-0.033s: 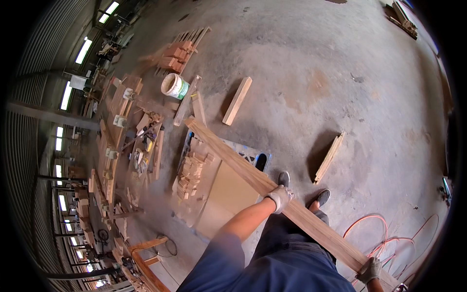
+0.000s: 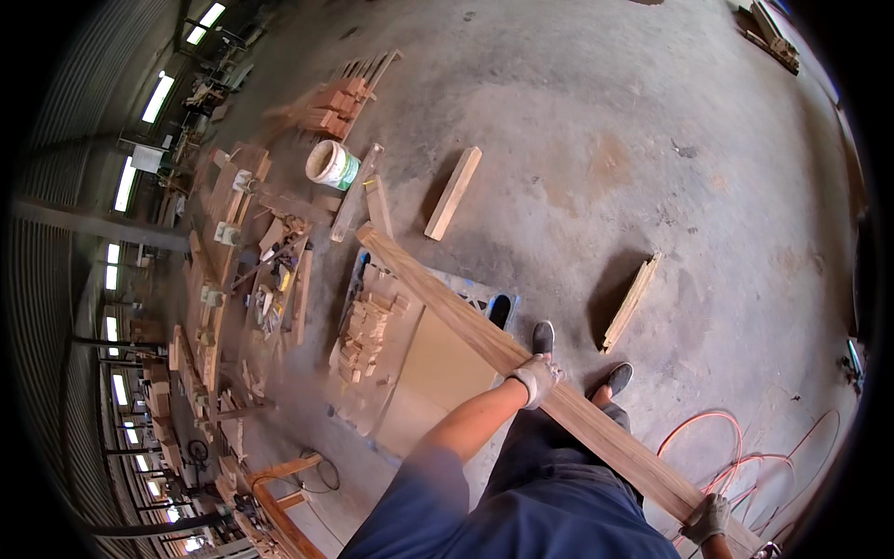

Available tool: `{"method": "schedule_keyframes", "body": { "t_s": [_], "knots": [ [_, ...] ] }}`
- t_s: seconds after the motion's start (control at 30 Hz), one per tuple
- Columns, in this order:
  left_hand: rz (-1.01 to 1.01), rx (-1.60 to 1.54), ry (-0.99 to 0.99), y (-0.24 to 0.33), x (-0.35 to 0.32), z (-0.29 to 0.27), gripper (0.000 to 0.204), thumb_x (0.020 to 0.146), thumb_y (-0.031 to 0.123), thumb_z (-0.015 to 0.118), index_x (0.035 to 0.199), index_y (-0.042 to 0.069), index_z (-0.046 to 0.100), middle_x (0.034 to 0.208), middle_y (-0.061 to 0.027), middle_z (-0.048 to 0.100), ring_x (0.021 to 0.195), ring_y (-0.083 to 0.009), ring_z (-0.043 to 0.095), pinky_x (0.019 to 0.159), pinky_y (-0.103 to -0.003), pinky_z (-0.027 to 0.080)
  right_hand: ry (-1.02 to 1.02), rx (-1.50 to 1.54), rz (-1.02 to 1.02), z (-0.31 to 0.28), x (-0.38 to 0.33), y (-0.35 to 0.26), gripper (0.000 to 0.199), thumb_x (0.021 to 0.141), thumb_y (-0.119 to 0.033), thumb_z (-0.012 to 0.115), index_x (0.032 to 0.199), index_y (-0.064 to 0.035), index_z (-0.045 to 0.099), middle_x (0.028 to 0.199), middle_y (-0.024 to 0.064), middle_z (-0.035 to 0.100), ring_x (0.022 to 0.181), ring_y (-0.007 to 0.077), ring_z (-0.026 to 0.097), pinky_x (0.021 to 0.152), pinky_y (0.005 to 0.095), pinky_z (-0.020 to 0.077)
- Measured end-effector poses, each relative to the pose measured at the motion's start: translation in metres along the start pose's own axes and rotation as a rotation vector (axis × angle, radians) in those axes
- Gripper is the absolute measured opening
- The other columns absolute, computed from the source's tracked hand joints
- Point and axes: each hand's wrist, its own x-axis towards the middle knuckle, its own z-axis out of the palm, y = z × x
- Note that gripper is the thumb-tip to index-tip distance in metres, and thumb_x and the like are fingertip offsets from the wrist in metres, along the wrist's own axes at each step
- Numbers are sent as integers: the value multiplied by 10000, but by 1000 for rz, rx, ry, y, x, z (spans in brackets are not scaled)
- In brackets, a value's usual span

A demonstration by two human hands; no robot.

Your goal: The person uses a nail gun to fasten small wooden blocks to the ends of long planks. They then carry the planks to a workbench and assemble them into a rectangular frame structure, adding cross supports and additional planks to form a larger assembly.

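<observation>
A long brown wooden plank (image 2: 456, 312) runs slantwise in front of my body, from the middle of the view down to the lower right. My left hand (image 2: 537, 380), in a light work glove, is closed around it near its middle. Near the plank's lower right end, my gloved right hand (image 2: 708, 518) grips it too; some of those fingers are hidden. The plank's far end hangs over a blue-edged pallet (image 2: 507, 291) that bears a brown cardboard sheet (image 2: 445, 359) and a pile of small wood blocks (image 2: 366, 337).
Two short timber supports, a near one (image 2: 631, 303) and a far one (image 2: 453, 193), lie on the concrete floor. A white bucket (image 2: 332, 166) stands beside boards. An orange hose (image 2: 736, 447) coils at right. Leftward are a cluttered workbench (image 2: 219, 289) and stacked reddish blocks (image 2: 331, 107).
</observation>
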Motion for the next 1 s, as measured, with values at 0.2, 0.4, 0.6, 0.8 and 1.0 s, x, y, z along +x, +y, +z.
{"method": "schedule_keyframes", "body": {
  "t_s": [0.2, 0.4, 0.6, 0.8, 1.0],
  "knots": [
    [70, 0, 88, -84, 39, 12, 629, 810, 149, 714, 1395, 58, 500, 1386, -164, 563, 1300, -307, 550, 1165, -424, 349, -72, 31, 29, -78, 1, -83, 707, 538, -423, 847, 1028, 12, 580, 1006, 187, 600, 994, 372, 595, 889, 471, 495],
    [22, -40, 158, -193, 78, 41, 577, 841, 188, 735, 1374, 99, 535, 1408, -119, 584, 1334, -305, 532, 1195, -467, 301, -1, 42, -13, -143, 14, -205, 531, 635, -350, 784, 1002, -9, 608, 948, 174, 628, 942, 361, 623, 881, 482, 499],
    [-84, 105, 191, -311, 73, 39, 461, 957, 221, 584, 1401, 116, 511, 1426, -121, 556, 1360, -313, 494, 1192, -466, 292, 114, 52, -109, -205, 41, -305, 357, 733, -277, 721, 976, -30, 636, 890, 161, 656, 890, 350, 652, 872, 492, 502],
    [-327, 191, 286, -407, 74, 59, 507, 992, 188, 477, 1488, 92, 433, 1531, -130, 456, 1460, -328, 369, 1220, -487, 244, 544, 162, -201, -312, 73, -446, 590, 560, -225, 765, 1041, -36, 479, 965, 185, 535, 920, 407, 531, 820, 523, 420],
    [-406, -38, 509, -369, 91, 62, 521, 1016, 177, 392, 1530, 98, 411, 1576, -106, 408, 1495, -332, 306, 1230, -502, 221, 515, 170, -299, -242, 186, -389, 517, 622, -189, 740, 1036, -45, 466, 959, 189, 549, 920, 414, 532, 826, 519, 410]
  ]
}}
